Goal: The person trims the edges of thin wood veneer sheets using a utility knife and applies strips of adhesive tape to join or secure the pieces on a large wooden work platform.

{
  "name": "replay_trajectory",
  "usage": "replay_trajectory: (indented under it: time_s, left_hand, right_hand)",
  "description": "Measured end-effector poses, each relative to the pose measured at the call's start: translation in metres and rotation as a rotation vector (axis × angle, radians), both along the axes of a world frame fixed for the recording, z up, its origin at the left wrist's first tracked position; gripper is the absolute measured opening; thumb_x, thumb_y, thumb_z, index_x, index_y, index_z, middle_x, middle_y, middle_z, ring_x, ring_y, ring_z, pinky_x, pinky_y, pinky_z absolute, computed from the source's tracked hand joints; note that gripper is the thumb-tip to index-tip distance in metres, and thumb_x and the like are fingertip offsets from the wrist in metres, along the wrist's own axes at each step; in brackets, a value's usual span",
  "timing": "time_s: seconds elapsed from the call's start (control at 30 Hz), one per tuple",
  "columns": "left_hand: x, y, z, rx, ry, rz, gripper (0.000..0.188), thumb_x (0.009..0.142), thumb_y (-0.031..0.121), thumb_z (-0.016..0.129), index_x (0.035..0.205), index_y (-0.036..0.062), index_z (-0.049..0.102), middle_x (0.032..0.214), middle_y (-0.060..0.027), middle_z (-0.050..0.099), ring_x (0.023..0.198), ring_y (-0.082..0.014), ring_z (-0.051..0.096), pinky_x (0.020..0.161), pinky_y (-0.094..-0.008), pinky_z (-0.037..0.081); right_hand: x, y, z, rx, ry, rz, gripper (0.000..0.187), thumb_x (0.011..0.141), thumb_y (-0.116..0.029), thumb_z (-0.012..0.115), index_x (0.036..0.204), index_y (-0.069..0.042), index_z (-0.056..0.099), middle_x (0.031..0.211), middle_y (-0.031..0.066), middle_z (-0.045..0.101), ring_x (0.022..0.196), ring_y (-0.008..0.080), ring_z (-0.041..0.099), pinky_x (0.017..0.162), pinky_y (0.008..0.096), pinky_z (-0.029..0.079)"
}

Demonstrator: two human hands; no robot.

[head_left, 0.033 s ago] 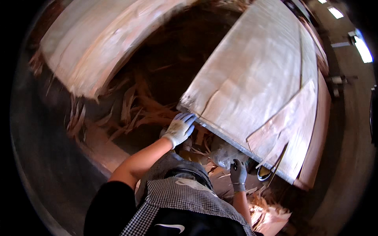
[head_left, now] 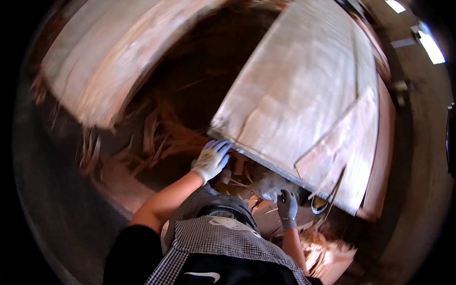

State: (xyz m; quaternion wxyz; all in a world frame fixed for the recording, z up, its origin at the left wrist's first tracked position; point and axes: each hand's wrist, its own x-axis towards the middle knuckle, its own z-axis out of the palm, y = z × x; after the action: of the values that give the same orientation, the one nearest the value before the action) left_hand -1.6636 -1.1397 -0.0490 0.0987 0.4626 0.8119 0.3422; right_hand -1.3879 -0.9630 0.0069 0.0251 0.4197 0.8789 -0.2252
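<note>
Head view. Item one: stack of pale wood sheets (head_left: 294, 109), right of centre, near edge toward the wearer. Handling, as I judge it from afar: heavy as a whole; a single sheet light, bendy, prone to splitting, its rim splintery. Best hold, I reckon: flat fingers along the near edge, clear of the torn piece (head_left: 332, 147) lying on top. Item two: left hand (head_left: 212, 160), gloved, fingers extended and slightly apart, touching the stack's near-left corner, not clamped. Item three: right hand (head_left: 287, 208), grey-gloved, curled beside clear plastic (head_left: 270, 185); whether it clasps anything, I cannot tell.
</note>
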Motion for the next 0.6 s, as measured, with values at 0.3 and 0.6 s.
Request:
replay_trajectory:
  time_s: [0.3,0.6]
  left_hand:
    - [0.002,0.021,0.019,0.0,0.218,-0.27,0.038,0.075,0.015,0.05,0.111,0.0027,0.049,0.115,-0.0137,0.049,0.109,-0.0297,0.042,0.096,-0.0433,0.029]
    - [0.005,0.109,0.0,-0.201,0.247,-0.291,0.042,0.073,0.017,0.052,0.114,0.0045,0.048,0.119,-0.0134,0.046,0.113,-0.03,0.039,0.097,-0.0438,0.026]
  right_hand:
    - [0.023,0.048,-0.017,0.111,0.292,-0.293,0.023,0.072,-0.01,0.061,0.094,-0.004,0.059,0.078,0.0109,0.06,0.066,0.0198,0.056,0.06,0.0289,0.045]
    - [0.085,0.173,-0.024,-0.042,0.603,-0.848,0.033,0.07,-0.009,0.065,0.1,0.0,0.057,0.079,0.0077,0.061,0.069,0.0118,0.055,0.062,0.0237,0.045]
